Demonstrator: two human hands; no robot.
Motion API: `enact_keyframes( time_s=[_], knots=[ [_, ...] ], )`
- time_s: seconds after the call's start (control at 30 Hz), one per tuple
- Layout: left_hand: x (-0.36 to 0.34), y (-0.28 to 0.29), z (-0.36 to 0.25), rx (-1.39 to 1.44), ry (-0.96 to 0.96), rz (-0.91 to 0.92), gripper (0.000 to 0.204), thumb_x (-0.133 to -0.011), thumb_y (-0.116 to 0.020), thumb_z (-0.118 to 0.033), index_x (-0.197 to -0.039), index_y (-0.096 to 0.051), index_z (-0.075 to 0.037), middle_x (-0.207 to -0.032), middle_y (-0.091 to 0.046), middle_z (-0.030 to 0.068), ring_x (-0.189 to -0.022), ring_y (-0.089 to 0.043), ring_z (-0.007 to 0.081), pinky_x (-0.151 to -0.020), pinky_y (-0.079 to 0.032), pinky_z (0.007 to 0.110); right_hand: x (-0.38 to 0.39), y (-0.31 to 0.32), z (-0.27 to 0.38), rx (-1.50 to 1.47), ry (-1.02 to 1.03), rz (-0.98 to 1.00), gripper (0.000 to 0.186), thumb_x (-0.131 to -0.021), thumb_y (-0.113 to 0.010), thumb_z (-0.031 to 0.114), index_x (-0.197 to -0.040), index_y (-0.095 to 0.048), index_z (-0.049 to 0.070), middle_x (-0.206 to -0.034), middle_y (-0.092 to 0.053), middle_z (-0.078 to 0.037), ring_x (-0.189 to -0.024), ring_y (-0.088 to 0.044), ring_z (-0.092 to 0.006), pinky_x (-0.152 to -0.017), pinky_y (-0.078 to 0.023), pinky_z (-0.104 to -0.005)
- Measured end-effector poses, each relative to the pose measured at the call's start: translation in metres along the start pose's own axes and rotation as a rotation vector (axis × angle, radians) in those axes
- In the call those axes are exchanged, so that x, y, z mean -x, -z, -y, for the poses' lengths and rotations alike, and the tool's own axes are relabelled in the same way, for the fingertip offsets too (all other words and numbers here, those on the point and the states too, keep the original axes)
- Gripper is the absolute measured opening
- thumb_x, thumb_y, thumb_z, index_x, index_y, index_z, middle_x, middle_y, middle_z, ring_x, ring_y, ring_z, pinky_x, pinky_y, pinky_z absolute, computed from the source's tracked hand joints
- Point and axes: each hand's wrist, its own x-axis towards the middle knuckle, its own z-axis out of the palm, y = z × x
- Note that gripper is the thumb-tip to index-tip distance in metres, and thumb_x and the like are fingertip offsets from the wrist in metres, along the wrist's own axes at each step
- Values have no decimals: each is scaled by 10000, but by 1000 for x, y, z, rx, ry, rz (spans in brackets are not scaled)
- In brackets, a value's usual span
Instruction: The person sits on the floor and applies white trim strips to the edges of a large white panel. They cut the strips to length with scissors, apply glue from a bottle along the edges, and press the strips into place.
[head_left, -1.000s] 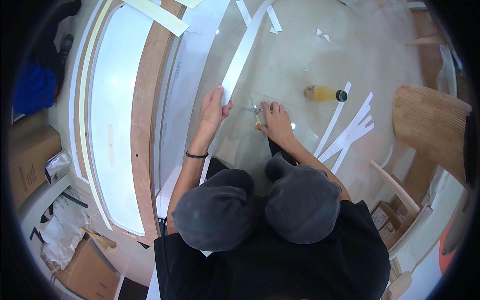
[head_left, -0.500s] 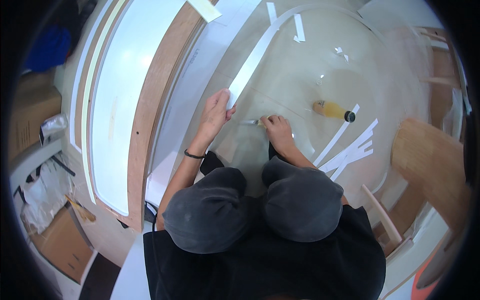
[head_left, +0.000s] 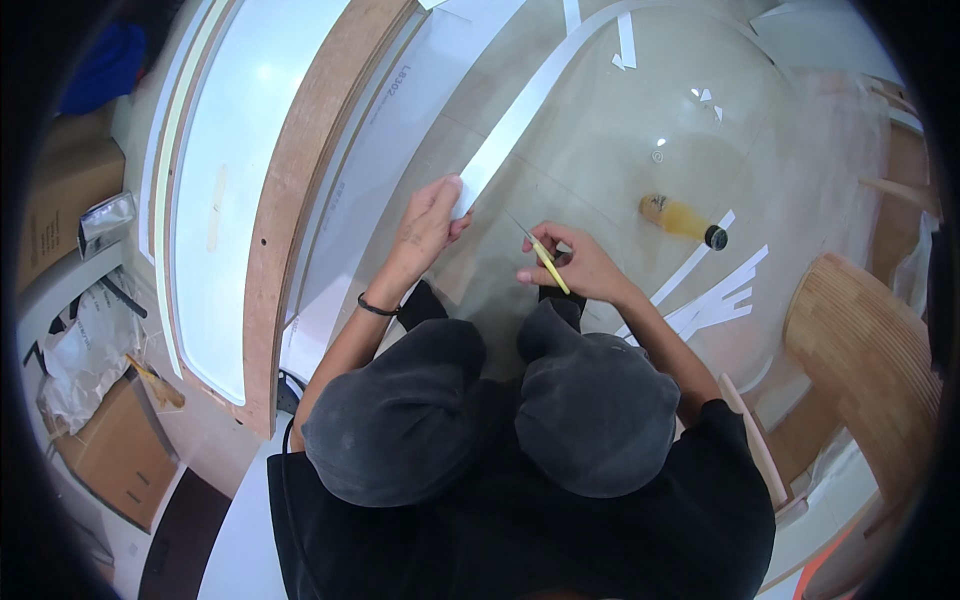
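Observation:
A long flat white strip (head_left: 515, 117) runs from my left hand (head_left: 430, 222) away toward the far side, where it curves to the right. The fingers of that hand are closed on its near end, thumb on top. My right hand (head_left: 588, 266) pinches a slim yellow-handled knife (head_left: 548, 262) between thumb and fingers. Its thin metal tip points up and left, toward the strip's near end but apart from it. The knife is raised above the floor, in front of my knees.
At left stands a long wooden-framed panel (head_left: 262, 245) with a pale face. To the right, a bottle (head_left: 683, 220) with orange-yellow contents lies near several white strip offcuts (head_left: 715, 290). A curved wooden piece (head_left: 860, 345) is at far right; cardboard boxes (head_left: 120, 450) at far left.
My right hand has lifted the knife from near the floor and turned it tip-up, with the handle now showing. The left hand keeps its hold on the strip; the view has shifted slightly.

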Motion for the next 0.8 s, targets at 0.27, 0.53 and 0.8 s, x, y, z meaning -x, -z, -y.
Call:
enact_keyframes(
  time_s=[0.27, 0.53, 0.8],
  knots=[
    [8, -6, 2, 21, 17, 1, 357, -1045, -440, -356, -902, -577, -60, -694, -507, -26, -573, -415, 39, -492, -313, 203, -23, 3, 29, 112, 124, 44, 461, -754, -869, 419, -978, -732, 40, -747, -599, -3, -725, -532, -104, -700, -454, -271],
    [10, 0, 7, -99, 65, 74, 508, -1063, -357, -422, -890, -626, -28, -698, -527, -9, -590, -462, 82, -566, -403, 260, -31, 5, 28, 118, 133, 90, 463, -757, -868, 428, -960, -725, 37, -737, -586, 2, -716, -524, -101, -680, -446, -267],
    [16, 2, 4, -33, 174, 178, 542, -1067, -338, -465, -882, -602, -30, -669, -468, -10, -573, -432, 97, -559, -404, 267, -26, 5, 26, 132, 126, 102, 472, -775, -845, 451, -965, -723, 37, -734, -578, 2, -726, -527, -104, -685, -446, -270]
  ],
)
